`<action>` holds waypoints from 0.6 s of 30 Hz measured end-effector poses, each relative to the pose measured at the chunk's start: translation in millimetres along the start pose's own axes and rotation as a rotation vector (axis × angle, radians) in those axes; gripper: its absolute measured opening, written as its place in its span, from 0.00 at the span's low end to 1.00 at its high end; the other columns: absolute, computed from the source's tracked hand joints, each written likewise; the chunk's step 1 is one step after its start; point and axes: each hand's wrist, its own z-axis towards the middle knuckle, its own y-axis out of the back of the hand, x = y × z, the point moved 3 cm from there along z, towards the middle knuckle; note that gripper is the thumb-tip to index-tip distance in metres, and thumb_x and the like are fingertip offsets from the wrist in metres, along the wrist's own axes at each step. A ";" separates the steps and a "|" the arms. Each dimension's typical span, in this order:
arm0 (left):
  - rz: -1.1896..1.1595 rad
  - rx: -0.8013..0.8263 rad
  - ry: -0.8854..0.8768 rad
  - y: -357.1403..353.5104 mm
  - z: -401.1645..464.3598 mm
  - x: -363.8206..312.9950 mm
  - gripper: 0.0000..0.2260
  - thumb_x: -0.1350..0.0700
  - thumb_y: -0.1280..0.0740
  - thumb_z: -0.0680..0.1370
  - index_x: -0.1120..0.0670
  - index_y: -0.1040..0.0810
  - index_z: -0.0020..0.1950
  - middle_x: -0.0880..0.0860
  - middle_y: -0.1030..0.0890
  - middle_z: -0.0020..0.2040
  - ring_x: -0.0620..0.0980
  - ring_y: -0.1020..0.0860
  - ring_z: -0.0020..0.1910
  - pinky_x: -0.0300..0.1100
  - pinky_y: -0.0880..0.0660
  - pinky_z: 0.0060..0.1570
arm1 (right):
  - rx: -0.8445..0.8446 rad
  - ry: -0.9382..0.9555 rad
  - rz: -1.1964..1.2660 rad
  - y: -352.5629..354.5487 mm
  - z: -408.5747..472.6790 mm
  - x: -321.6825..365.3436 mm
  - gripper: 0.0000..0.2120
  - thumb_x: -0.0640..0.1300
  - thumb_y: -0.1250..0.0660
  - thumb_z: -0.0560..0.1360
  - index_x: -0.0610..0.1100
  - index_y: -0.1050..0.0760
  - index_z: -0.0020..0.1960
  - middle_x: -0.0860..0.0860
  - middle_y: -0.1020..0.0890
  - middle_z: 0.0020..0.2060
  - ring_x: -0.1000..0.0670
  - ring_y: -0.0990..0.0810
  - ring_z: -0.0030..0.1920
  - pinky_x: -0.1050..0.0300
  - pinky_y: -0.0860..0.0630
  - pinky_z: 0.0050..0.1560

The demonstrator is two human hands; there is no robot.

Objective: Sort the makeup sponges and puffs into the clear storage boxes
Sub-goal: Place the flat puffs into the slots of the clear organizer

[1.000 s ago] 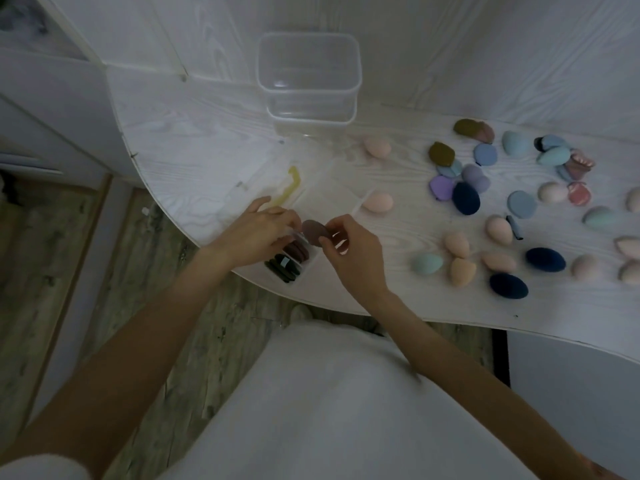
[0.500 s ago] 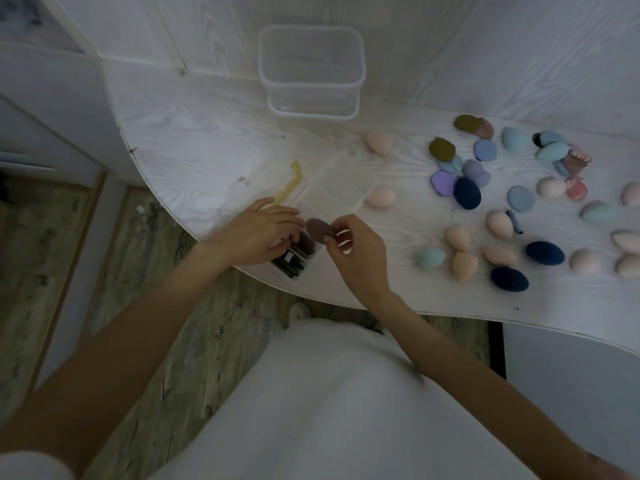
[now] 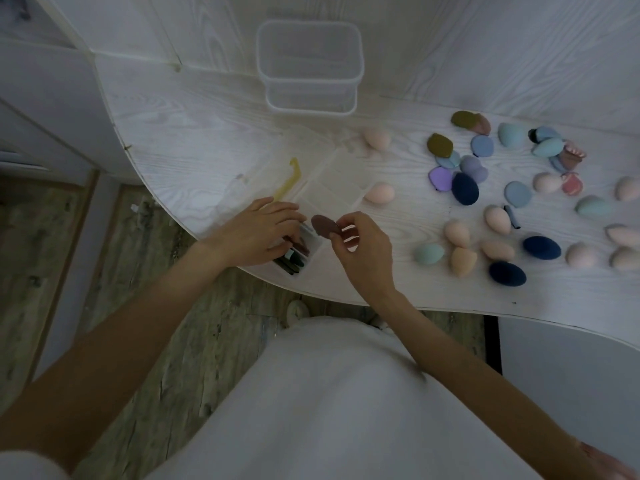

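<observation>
A flat brown puff is pinched between the fingers of my right hand, just above a clear divided storage box lying on the white table. My left hand rests on the box's near end, fingers over a compartment that holds dark green and brown puffs. Two peach sponges lie beside the box. Several sponges and puffs in peach, navy, blue, purple, olive and pink are spread over the table's right half, among them a navy sponge.
Two stacked clear tubs stand at the back against the wall. A yellowish strip lies left of the divided box. The curved table edge runs just under my hands, with wooden floor below.
My right hand has drawn the brown puff slightly right and up from the compartment. My left hand stays on the box's near end.
</observation>
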 end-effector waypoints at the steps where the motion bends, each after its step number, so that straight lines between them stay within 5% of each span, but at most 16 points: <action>1: -0.004 -0.008 -0.005 0.5 -1.7 -0.5 0.16 0.47 0.47 0.77 0.51 0.23 0.56 0.50 0.26 0.66 0.52 0.33 0.69 0.53 0.36 0.67 | 0.001 0.012 0.008 -0.6 -0.6 0.2 0.06 0.37 0.31 0.72 0.41 0.26 0.48 0.47 0.20 0.45 0.54 0.21 0.39 0.63 0.23 0.38; 6: -0.047 -0.056 0.014 -1.3 -12.3 3.3 0.12 0.49 0.41 0.77 0.50 0.20 0.52 0.53 0.27 0.68 0.54 0.35 0.70 0.55 0.35 0.66 | 0.077 0.065 -0.058 -14.4 -0.2 4.1 0.05 0.39 0.31 0.71 0.41 0.26 0.46 0.49 0.21 0.41 0.53 0.22 0.38 0.59 0.23 0.37; 12: -0.066 -0.057 0.051 -1.6 -17.6 3.6 0.10 0.49 0.38 0.76 0.49 0.20 0.53 0.53 0.29 0.69 0.54 0.37 0.71 0.57 0.37 0.67 | 0.065 0.361 -0.531 -38.9 9.1 12.1 0.07 0.42 0.26 0.68 0.44 0.24 0.41 0.50 0.22 0.30 0.48 0.25 0.30 0.58 0.32 0.31; 18: -0.065 -0.070 0.067 -2.2 -15.4 3.9 0.06 0.54 0.31 0.75 0.49 0.20 0.51 0.53 0.29 0.68 0.55 0.36 0.70 0.58 0.34 0.64 | 0.105 0.438 -0.767 -43.6 14.1 12.6 0.06 0.44 0.24 0.64 0.45 0.19 0.40 0.48 0.23 0.36 0.48 0.26 0.36 0.58 0.34 0.34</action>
